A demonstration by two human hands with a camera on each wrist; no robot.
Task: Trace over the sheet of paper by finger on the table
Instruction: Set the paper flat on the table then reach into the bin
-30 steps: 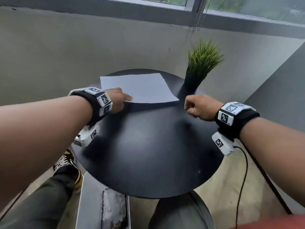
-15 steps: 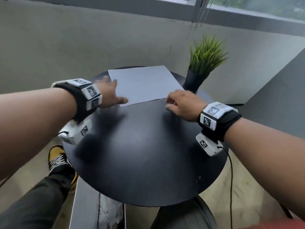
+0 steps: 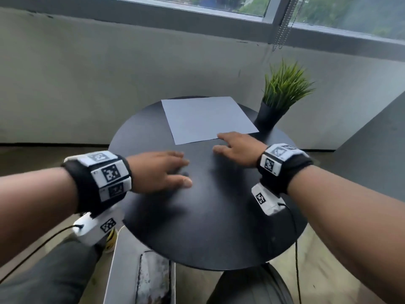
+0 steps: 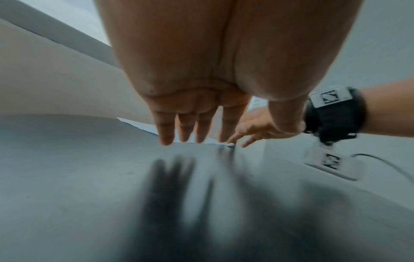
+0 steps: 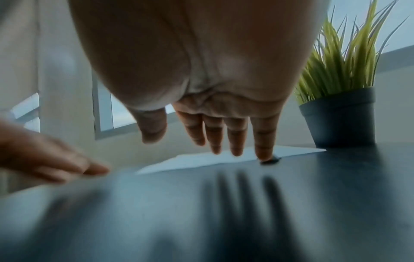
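The right hand is held flat and open over the table, with the fingers straight and a little spread. Nothing is held in it. In the right wrist view, one fingertip is seen right at the near edge of the paper, and it looks as if it just touches there. The other fingers are lifted a bit.

The left hand is also open and flat, with nothing held. It is kept low over the bare table, near the paper but apart from it. It looks blurred, so whether the table is touched cannot be told.

The tracing looks only just begun. To do it well, one finger should be pressed down lightly and slid slowly along the edge. The paper is thin and loose, so it could be pushed away or crumpled if too much force is used. It could be kept in place by the left hand laid flat on a corner.

The paper is laid flat on the far half of the table. It is turned a little, so its near edge slopes up toward the right. Its long side seems to run from left to right, but this is hard to tell.

A plant in a dark pot is stood just beside the paper's right corner.
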